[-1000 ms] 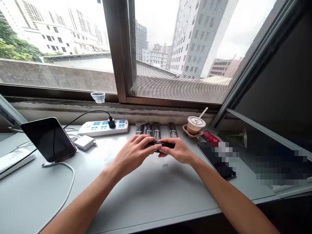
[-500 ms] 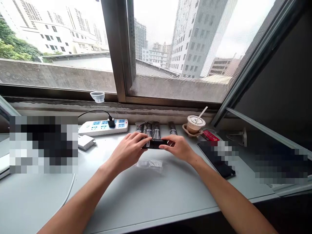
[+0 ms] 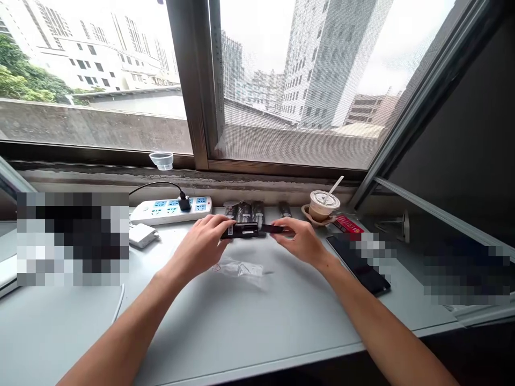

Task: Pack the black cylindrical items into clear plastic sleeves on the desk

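The left hand [image 3: 197, 247] and right hand [image 3: 302, 242] are held above a pale grey desktop [image 3: 249, 332], on the near side of a long white power strip [image 3: 161, 211]; a crumpled clear plastic bag [image 3: 237, 269] is laid nearer than the hands, to the strip's right; a flat black rectangular casing [image 3: 241, 231] is clenched by the left hand, and a thin black strip [image 3: 274, 229] extending from it is pinched by the right hand, both being held up off the desktop, to the right of the power strip; the casing is judged light, stiff and smooth, so it may slip; its wider body seems the safer hold, the thin strip the more fragile part; a white charger block [image 3: 142, 235] is placed just left of the power strip; a row of dark wrapped packets [image 3: 244, 212] is lined up to its right; a lidded plastic cup with a straw [image 3: 322, 206] stands farther right; a small clear plastic cup [image 3: 162, 161] is set on the window ledge beyond the power strip.
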`<act>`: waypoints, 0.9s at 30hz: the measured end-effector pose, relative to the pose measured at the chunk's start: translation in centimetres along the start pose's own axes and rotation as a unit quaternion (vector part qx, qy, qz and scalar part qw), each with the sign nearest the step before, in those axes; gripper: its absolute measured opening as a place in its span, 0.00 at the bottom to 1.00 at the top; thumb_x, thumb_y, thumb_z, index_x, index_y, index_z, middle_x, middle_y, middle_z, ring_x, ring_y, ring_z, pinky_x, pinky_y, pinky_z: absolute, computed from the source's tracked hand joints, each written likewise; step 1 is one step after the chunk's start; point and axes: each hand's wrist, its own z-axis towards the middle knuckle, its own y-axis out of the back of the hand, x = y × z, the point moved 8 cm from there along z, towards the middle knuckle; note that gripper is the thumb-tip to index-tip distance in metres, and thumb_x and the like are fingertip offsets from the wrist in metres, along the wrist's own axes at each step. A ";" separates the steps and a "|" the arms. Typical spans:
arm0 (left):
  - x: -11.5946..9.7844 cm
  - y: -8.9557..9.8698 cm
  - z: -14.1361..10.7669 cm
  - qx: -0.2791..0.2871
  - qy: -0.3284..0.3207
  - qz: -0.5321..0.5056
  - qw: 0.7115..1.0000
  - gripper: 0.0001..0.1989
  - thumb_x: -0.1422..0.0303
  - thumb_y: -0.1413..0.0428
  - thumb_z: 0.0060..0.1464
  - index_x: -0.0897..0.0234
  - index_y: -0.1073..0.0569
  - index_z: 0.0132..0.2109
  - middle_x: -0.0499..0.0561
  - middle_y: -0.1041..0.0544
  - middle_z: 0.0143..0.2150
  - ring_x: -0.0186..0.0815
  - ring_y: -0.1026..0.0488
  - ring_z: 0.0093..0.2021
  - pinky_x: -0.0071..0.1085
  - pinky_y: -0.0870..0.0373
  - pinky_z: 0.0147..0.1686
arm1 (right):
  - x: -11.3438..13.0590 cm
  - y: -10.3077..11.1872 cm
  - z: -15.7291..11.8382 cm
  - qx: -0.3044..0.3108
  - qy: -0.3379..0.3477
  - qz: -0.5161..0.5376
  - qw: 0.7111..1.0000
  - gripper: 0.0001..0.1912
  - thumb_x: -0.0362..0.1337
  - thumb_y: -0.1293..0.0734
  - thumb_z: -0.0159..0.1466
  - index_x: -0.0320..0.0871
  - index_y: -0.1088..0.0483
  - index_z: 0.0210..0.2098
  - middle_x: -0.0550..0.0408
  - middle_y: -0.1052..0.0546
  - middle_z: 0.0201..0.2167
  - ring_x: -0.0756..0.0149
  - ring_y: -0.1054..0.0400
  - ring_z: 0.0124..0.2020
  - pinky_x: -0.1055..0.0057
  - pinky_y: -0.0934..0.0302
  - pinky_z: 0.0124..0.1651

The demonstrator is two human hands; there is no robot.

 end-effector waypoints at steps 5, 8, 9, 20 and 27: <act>1.2 0.1 -0.1 0.011 0.008 -0.018 1.000 0.20 0.68 0.45 0.63 0.59 0.27 0.61 0.59 0.25 0.59 0.52 0.27 0.58 0.50 0.27 0.56 | 0.1 -0.2 0.0 0.037 0.039 -0.035 0.998 0.14 0.37 0.32 0.69 0.49 0.20 0.52 0.48 0.23 0.60 0.50 0.26 0.58 0.53 0.29 0.59; 1.2 0.4 0.0 0.007 0.005 -0.014 1.000 0.19 0.67 0.45 0.63 0.60 0.27 0.61 0.59 0.24 0.59 0.52 0.27 0.58 0.50 0.27 0.56 | 0.1 -0.7 -0.2 0.069 0.064 -0.061 0.994 0.17 0.35 0.33 0.69 0.51 0.20 0.55 0.49 0.25 0.63 0.51 0.27 0.60 0.53 0.33 0.64; 1.2 0.4 0.0 0.006 0.004 -0.015 1.000 0.19 0.67 0.45 0.63 0.60 0.26 0.61 0.59 0.24 0.58 0.52 0.27 0.58 0.50 0.27 0.56 | 0.1 -0.8 -0.3 0.074 0.071 -0.066 0.993 0.18 0.35 0.33 0.69 0.52 0.20 0.56 0.49 0.26 0.64 0.51 0.27 0.60 0.53 0.33 0.64; 1.3 -0.3 -0.1 0.024 0.002 -0.033 0.999 0.20 0.68 0.45 0.63 0.59 0.27 0.61 0.58 0.25 0.59 0.51 0.28 0.58 0.49 0.27 0.56 | 0.0 -0.8 -0.1 0.066 0.090 -0.093 0.989 0.37 0.30 0.27 0.64 0.56 0.37 0.70 0.52 0.23 0.58 0.55 0.30 0.56 0.54 0.32 0.61; 1.4 -0.4 -0.1 0.024 -0.003 -0.043 0.999 0.20 0.68 0.44 0.63 0.59 0.27 0.61 0.57 0.25 0.59 0.50 0.28 0.58 0.48 0.27 0.56 | 0.0 -0.7 -0.1 0.069 0.080 -0.089 0.990 0.41 0.30 0.27 0.64 0.58 0.41 0.72 0.53 0.23 0.57 0.56 0.31 0.55 0.54 0.33 0.62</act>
